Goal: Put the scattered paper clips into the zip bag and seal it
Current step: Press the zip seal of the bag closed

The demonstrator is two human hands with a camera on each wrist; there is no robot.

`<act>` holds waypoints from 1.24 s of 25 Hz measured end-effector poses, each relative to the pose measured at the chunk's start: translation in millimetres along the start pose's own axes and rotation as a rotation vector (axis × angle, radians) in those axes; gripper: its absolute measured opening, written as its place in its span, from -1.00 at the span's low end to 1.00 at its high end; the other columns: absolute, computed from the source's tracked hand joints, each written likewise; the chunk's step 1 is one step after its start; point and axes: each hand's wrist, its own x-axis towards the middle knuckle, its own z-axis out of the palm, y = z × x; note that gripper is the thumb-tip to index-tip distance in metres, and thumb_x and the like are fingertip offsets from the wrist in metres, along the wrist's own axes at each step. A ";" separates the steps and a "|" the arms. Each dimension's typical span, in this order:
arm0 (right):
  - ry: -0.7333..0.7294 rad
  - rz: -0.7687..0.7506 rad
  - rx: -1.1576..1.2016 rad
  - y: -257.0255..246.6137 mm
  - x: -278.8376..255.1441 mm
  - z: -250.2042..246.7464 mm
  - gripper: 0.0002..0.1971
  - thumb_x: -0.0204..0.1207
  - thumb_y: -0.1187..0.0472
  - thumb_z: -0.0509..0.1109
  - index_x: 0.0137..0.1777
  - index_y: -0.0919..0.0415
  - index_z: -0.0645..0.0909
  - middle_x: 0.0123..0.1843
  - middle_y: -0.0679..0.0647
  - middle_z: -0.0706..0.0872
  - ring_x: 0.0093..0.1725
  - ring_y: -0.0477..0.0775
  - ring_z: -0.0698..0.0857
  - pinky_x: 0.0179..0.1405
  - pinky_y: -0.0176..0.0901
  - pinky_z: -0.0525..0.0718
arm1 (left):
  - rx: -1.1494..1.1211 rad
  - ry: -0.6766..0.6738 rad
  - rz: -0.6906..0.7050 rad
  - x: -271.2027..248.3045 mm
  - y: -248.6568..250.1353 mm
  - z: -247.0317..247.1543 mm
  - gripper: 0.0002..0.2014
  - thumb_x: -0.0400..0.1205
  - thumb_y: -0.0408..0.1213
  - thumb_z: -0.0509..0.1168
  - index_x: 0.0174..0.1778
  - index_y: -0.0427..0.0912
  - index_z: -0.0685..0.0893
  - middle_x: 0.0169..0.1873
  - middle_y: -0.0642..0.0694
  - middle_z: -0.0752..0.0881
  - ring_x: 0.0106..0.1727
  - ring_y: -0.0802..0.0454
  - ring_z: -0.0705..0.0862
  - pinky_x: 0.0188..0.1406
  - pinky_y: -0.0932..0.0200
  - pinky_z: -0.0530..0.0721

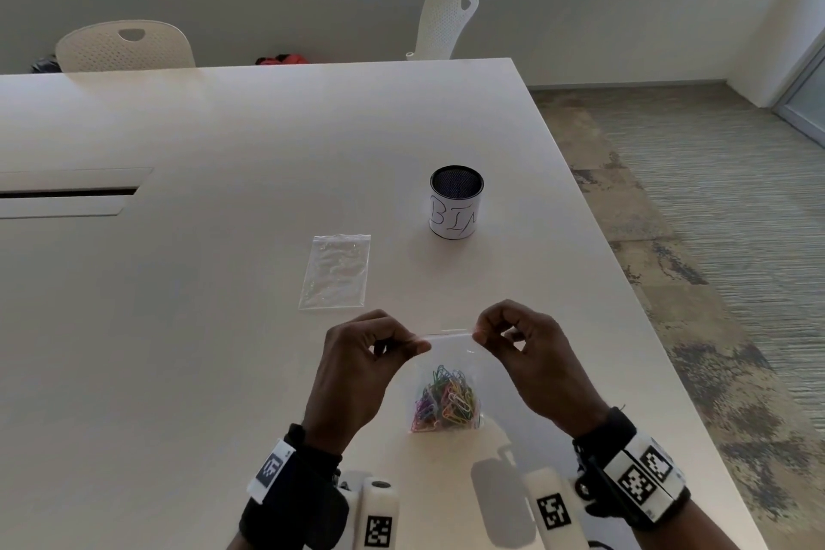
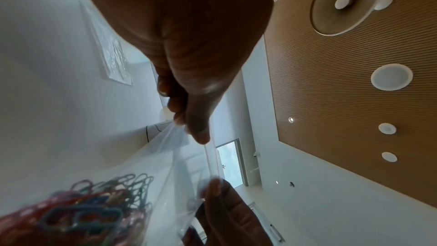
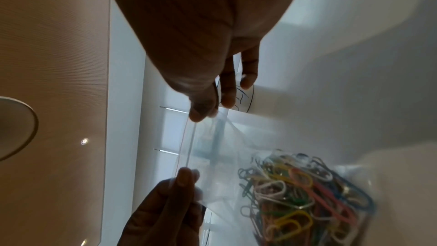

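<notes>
A clear zip bag [image 1: 451, 353] hangs upright above the table, held by both top corners. Its bottom is filled with a bunch of coloured paper clips [image 1: 446, 400]. My left hand [image 1: 417, 346] pinches the left end of the zip strip between thumb and fingers. My right hand [image 1: 477, 335] pinches the right end the same way. In the left wrist view the zip strip [image 2: 210, 158] runs taut from my left hand [image 2: 189, 130] down to the other hand. The right wrist view shows my right hand [image 3: 205, 114], the strip [image 3: 188, 143] and the clips [image 3: 305, 194] in the bag.
A second, flat clear zip bag [image 1: 335, 272] lies on the white table [image 1: 223, 147] beyond my left hand. A black mesh cup with a white label [image 1: 456, 202] stands further back right. The table's right edge runs near my right arm. Two white chairs stand at the far side.
</notes>
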 end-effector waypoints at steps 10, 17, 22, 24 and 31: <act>-0.560 0.009 0.172 -4.0 -3.0 -7.6 -0.31 0.42 0.27 0.72 0.54 0.11 0.57 0.48 0.00 0.66 0.46 0.09 0.70 0.44 0.02 0.71 | -0.066 -0.190 0.111 16.4 45.1 -13.1 -0.93 0.56 -0.15 0.60 -0.11 -0.03 0.94 -0.20 0.08 0.86 -0.16 -0.02 0.79 -0.11 0.18 0.74; -0.363 0.145 0.437 -10.2 14.2 23.3 -0.78 0.55 0.42 0.58 0.17 0.43 0.74 0.09 0.33 0.88 0.09 0.24 0.88 0.16 0.06 0.82 | -0.260 0.092 -0.040 47.3 39.3 -38.9 -0.90 0.51 -0.38 0.61 -0.15 -0.09 0.95 -0.31 -0.15 0.89 -0.30 0.05 0.78 -0.10 0.06 0.74; -0.229 0.321 0.272 -5.6 47.9 41.6 -0.77 0.50 0.38 0.64 0.10 0.46 0.75 0.05 0.40 0.88 -0.10 0.13 0.86 -0.07 -0.11 0.84 | -0.183 0.335 -0.139 45.0 15.4 -63.8 -0.83 0.62 -0.29 0.57 0.09 0.02 0.87 -0.14 -0.04 0.91 -0.14 0.04 0.87 -0.02 -0.08 0.85; -0.169 0.413 0.227 0.7 67.6 52.3 -0.70 0.41 0.35 0.72 0.06 0.42 0.74 0.02 0.43 0.87 -0.16 0.14 0.86 -0.09 0.00 0.88 | -0.172 0.344 -0.159 37.2 11.3 -71.2 -0.81 0.65 -0.32 0.54 0.12 0.03 0.83 -0.15 -0.08 0.89 -0.15 -0.04 0.87 -0.03 -0.17 0.84; 0.011 0.190 -0.633 -5.8 83.0 80.5 -0.10 0.35 -0.13 0.70 0.55 0.23 0.35 0.39 0.17 0.58 0.37 0.21 0.58 0.43 0.05 0.61 | -0.028 0.201 -0.254 -15.5 -16.7 -88.6 -0.78 0.64 -0.30 0.54 0.11 0.11 0.79 -0.19 -0.04 0.88 -0.21 0.01 0.87 -0.09 0.06 0.85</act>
